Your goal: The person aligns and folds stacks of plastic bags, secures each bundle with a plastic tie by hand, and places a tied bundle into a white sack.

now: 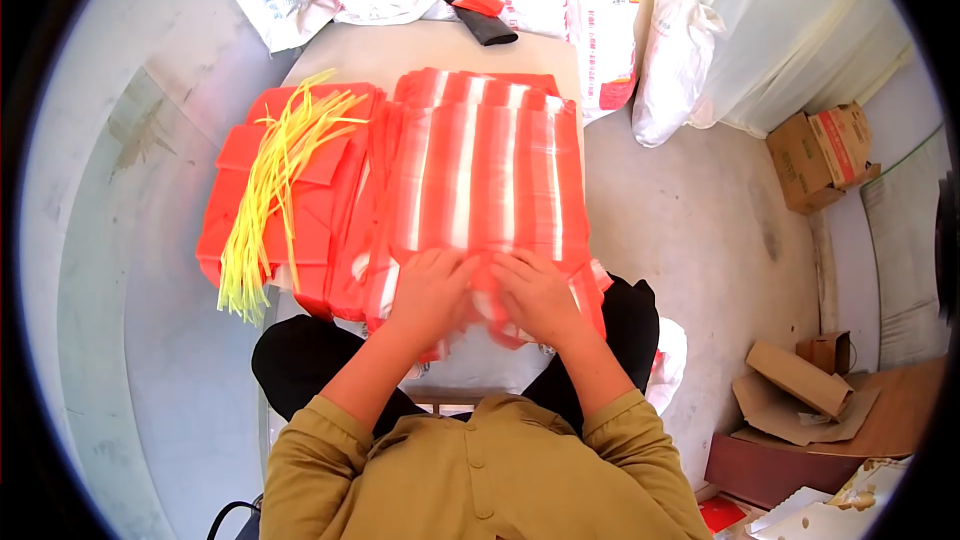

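Note:
A stack of red-and-white striped plastic bags (487,170) lies in front of me, its near end hanging over the edge toward my lap. At that end my left hand (437,288) and my right hand (535,290) are close together, with fingers curled onto the topmost bag's edge. Both hands look closed on this plastic, though the fingertips are slightly blurred and partly hidden. Left of the stack sits a pile of folded plain red bags (318,190). Across it lies a loose bundle of thin yellow strips (265,190).
Behind the bags, the tabletop (370,48) shows. Printed white sacks (600,50) stand along the back, beside a black-and-red bundle (484,18). A cardboard box (808,165) rests by the curtain at right, and opened cartons (800,395) lie lower right.

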Demonstrator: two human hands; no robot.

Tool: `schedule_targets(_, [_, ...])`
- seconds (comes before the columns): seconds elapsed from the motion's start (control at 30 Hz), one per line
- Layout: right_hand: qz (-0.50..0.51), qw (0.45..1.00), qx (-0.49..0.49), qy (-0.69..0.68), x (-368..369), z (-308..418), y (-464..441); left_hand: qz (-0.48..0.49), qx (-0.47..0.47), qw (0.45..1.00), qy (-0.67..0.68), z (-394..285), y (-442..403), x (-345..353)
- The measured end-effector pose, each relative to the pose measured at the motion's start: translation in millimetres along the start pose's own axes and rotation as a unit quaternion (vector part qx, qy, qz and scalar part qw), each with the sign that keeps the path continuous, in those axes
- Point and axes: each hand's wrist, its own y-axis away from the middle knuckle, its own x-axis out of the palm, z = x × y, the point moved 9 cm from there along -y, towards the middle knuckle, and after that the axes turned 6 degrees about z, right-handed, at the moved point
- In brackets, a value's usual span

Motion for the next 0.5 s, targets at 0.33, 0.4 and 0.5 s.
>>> schedule_targets(0.33, [0.030, 0.999, 0.009, 0.013, 2.0, -3.9, -4.2, 0.009, -0.011, 1.000, -0.001, 2.9, -6.7, 0.4])
schedule_targets(0.4, [0.042, 0.999, 0.020, 0.009, 2.8, -6.5, -6.7, 0.019, -0.012, 1.000, 0.000, 4.5, -9.4, 0.0])
schedule_targets(0.5, [0.045, 0.999, 0.022, 0.021, 4.5, -8.1, -6.2, 0.048, -0.015, 0.999, 0.009, 10.0, -12.3, 4.3])
